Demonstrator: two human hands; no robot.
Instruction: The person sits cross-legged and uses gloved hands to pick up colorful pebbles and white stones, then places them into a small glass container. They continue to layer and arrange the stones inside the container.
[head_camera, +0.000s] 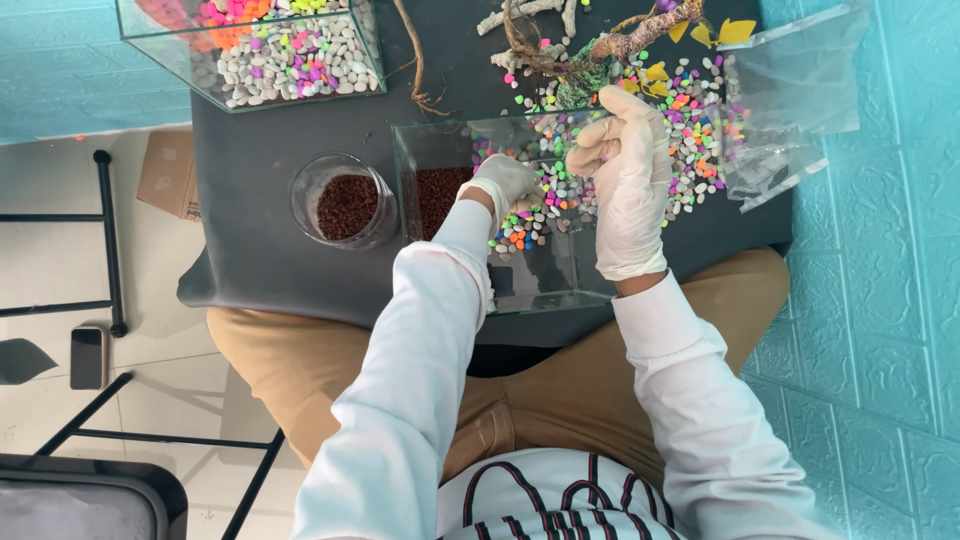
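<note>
A clear glass tank (440, 135) stands on the dark table in front of me, with brown gravel (435, 195) at its left end and coloured pebbles (545, 205) spread inside. My left hand (500, 182), in a white glove, reaches down into the tank and rests on the pebbles. My right hand (625, 170), also gloved, hovers over the tank's right side with the fingers curled together; whether it holds pebbles is hidden.
A round glass jar (345, 200) of brown gravel sits left of the tank. A second glass tank (260, 50) with white and neon pebbles stands at the back left. Loose coloured pebbles (700, 110), driftwood (630, 40) and a clear plastic bag (800, 90) lie at the back right. A phone (87, 355) lies on the floor.
</note>
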